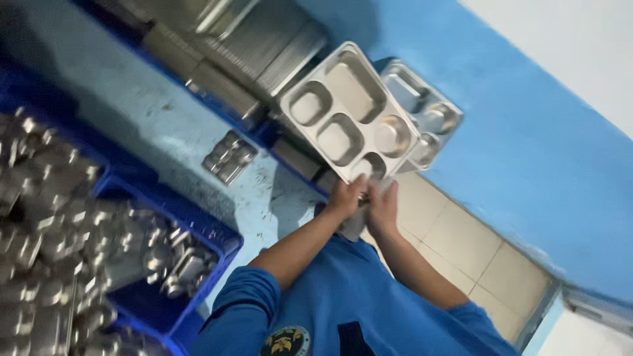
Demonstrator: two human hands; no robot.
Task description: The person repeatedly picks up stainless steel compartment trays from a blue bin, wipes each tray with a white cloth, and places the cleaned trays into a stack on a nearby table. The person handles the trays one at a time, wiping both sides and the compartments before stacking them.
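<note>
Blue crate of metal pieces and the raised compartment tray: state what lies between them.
Head view: between the blue crate and the compartment tray, held by both hands, lies wet pale floor with one small metal tray on it.

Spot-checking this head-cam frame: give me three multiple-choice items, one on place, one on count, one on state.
1. Where is the blue crate of metal pieces?
A. picture left of the arms
B. on the tiled floor, picture right
C. above the trays

2. How many hollows show in the front steel tray?
A. two
B. five
C. eight

3. How is that tray held?
A. flat on the floor
B. one-handed
C. at its lower edge by left hand and right hand

Key: 1 A, crate sits lower left. 2 B, five hollows visible. 3 C, both hands grip the edge.
</note>
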